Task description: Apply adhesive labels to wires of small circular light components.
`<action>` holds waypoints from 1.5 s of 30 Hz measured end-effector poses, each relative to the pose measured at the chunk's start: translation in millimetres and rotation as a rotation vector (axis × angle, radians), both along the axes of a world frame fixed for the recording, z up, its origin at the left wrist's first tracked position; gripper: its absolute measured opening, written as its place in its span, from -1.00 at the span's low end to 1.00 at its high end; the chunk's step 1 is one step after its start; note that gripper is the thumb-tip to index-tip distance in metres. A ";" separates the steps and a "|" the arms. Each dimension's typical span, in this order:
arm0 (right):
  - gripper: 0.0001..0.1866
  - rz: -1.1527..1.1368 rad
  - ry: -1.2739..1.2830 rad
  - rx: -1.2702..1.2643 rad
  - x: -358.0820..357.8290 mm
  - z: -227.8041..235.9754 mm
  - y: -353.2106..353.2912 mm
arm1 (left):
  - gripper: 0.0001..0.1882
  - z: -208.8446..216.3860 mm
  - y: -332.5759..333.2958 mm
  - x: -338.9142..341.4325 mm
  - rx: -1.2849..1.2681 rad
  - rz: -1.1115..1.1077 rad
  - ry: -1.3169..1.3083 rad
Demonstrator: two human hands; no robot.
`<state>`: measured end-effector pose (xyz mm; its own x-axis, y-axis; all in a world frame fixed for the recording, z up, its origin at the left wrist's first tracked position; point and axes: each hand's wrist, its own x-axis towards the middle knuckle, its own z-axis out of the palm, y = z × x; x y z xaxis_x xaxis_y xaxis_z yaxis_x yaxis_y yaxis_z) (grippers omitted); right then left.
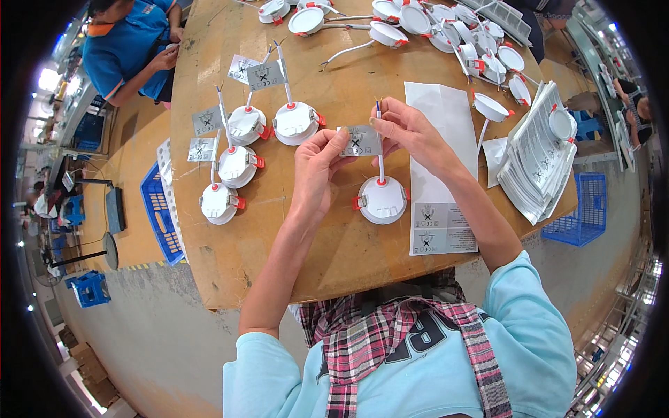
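A round white downlight (382,202) with red clips lies face down in front of me, its white cable (381,169) pointing away. My left hand (317,167) pinches the left end of a small silver-grey printed label (364,141). My right hand (412,134) closes on the cable near its bare wire ends, where the label's right end meets it. Whether the label is stuck there is hidden by the fingers. Under my right forearm lies a white backing sheet (444,174) with a few silver labels (442,228) at its near end.
Several downlights (297,122) with labelled cables stand at the left. More downlights (456,35) are heaped at the far right. A thick stack of label sheets (533,164) sits at the right edge, a downlight on top. Blue crates (159,209) flank the table; a co-worker (132,49) is at far left.
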<state>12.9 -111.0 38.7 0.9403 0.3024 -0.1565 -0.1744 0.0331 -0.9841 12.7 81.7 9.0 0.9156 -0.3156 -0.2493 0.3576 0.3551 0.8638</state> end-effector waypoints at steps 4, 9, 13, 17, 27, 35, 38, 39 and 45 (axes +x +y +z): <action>-0.82 0.007 0.011 0.026 -0.3 1.2 -0.1 | -0.80 7.0 -4.0 -1.9 -0.089 -0.006 0.116; -0.81 -0.020 0.017 0.025 -0.3 0.3 1.5 | -0.81 5.9 -4.7 -1.9 -0.146 -0.019 0.166; -0.80 -0.012 0.009 0.009 0.2 1.3 -0.1 | -0.80 4.5 -3.0 -1.0 -0.167 -0.039 0.186; -0.80 -0.027 -0.004 0.017 -0.4 2.9 -0.1 | -0.80 -1.2 -4.1 -0.7 -0.213 -0.059 0.214; -0.81 -0.036 -0.068 -0.009 -2.1 3.3 1.5 | -0.82 0.1 -10.6 -7.0 -0.003 0.121 -0.117; -0.80 -0.049 -0.028 -0.019 -1.6 8.7 3.0 | -0.82 -2.6 -8.9 -6.5 0.127 0.179 -0.205; -0.78 -0.078 -0.024 0.048 1.7 -3.7 3.3 | -0.80 -2.2 -9.1 -4.8 0.120 0.192 -0.230; -0.78 -0.077 -0.024 0.049 1.4 -3.8 3.7 | -0.80 -1.5 -8.5 -5.2 0.110 0.194 -0.228; -0.78 -0.053 0.041 0.009 -0.2 -4.1 1.9 | -0.82 -3.7 -10.7 -8.7 0.068 0.171 -0.176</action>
<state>12.7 -109.1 34.6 0.9480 0.2536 -0.1925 -0.2120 0.0520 -0.9759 4.0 71.0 5.3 0.9853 -0.1408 -0.0972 0.1399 0.3363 0.9313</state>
